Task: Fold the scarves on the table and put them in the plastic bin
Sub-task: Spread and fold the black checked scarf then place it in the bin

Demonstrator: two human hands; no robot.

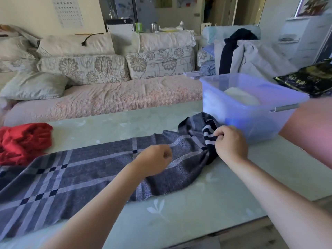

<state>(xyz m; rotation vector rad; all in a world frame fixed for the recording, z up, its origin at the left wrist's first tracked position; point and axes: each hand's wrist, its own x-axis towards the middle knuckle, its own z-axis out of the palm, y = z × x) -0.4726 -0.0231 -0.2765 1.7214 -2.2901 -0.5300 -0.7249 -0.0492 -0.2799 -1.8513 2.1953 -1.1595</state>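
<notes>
A long blue-grey plaid scarf [75, 175] lies spread across the glass table [179, 218], its right end bunched beside the bin. My right hand [230, 143] pinches that bunched, striped end. Over the scarf's middle, my left hand [154, 159] is closed, seemingly pinching the upper edge of the cloth. A crumpled red scarf [23, 141] sits at the table's left. The translucent blue plastic bin [251, 112] stands at the right rear with a pale folded cloth [241, 98] inside.
A sofa [107, 97] with floral cushions runs behind the table. Clothes [239, 53] are piled at its right end. A black and gold package [309, 79] lies right of the bin. The table's front edge is near the bottom right.
</notes>
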